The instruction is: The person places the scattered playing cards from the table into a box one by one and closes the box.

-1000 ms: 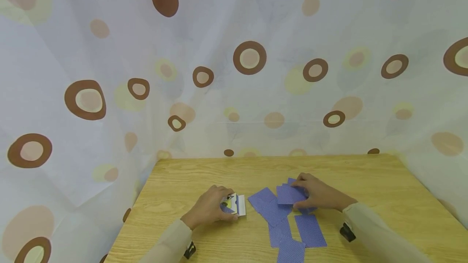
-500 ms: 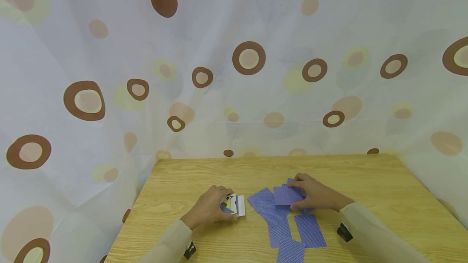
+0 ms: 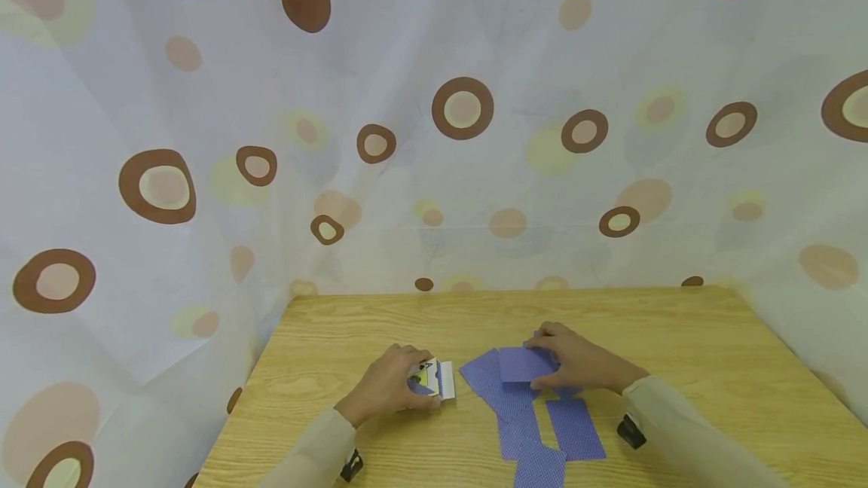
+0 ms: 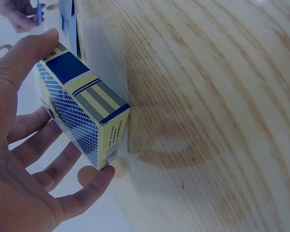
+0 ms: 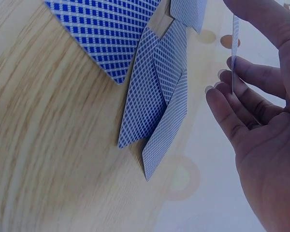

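Observation:
My left hand [image 3: 386,388] grips a playing card box [image 3: 424,379] that lies on the table, its white flap [image 3: 447,380] sticking out to the right. In the left wrist view the thumb is on the striped edge of the box [image 4: 75,108] and the fingers curl along the opposite side. Above the scattered cards, my right hand [image 3: 585,361] pinches one blue-backed playing card [image 3: 521,364] between thumb and fingers. Seen from the right wrist, this card [image 5: 235,43] appears nearly edge-on, away from the tabletop.
Several blue-backed cards lie face down and overlapping on the wooden table [image 3: 380,315], among them a card at the right [image 3: 576,429] and one at the front [image 3: 540,467]. A white curtain with brown circles [image 3: 515,172] hangs behind and beside the table.
My right hand has moved slightly left, carrying the card from over the pile at the back toward the box. My left hand and the box have stayed in place.

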Demonstrator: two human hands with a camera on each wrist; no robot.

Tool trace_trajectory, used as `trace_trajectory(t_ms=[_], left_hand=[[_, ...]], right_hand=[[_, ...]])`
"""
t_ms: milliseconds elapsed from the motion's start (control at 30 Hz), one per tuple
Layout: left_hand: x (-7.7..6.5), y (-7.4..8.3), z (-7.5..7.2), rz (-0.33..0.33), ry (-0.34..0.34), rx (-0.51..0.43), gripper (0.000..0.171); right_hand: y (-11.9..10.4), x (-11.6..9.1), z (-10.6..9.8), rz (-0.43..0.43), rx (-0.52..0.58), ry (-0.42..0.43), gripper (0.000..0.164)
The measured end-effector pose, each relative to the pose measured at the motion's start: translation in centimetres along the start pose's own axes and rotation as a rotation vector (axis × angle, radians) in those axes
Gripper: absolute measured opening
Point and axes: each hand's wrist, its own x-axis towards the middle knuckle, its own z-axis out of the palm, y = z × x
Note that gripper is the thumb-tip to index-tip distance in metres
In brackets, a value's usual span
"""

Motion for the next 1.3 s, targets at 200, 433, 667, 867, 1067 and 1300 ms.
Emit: trace_trajectory(t_ms=[200,433,667,867,1067,1300], left_hand=[[0.0,-0.1,0.1,-0.002,-0.002,0.012,0.081],[0.0,-0.1,0.1,0.000,0.001,0.022,0.080],[0.0,-0.2,0.1,0.000,0.002,0.013,0.082],[0.1,-0.2,0.1,0.009,0.005,0.011,0.081],[0.1,-0.3,0.2,0.008,0.002,0.012,0.080],[0.0,-0.2,0.2,0.004,0.002,0.022,0.081]], right_hand=[[-0.3,0.2,0.2,0.003,-0.007,-0.001,0.062],[-0.7,0.5,0.3,0.029,0.004,-0.013,0.060],[-1.2,0.9,0.4,0.016,0.011,-0.014,0.060],[-1.6,1.2,0.6,0.017,0.009,-0.012,0.061],[-2.1,1.5,0.7,0.030,0.000,-0.007,0.061],[-2.6,1.9,0.9,0.029,0.018,-0.005,0.062]])
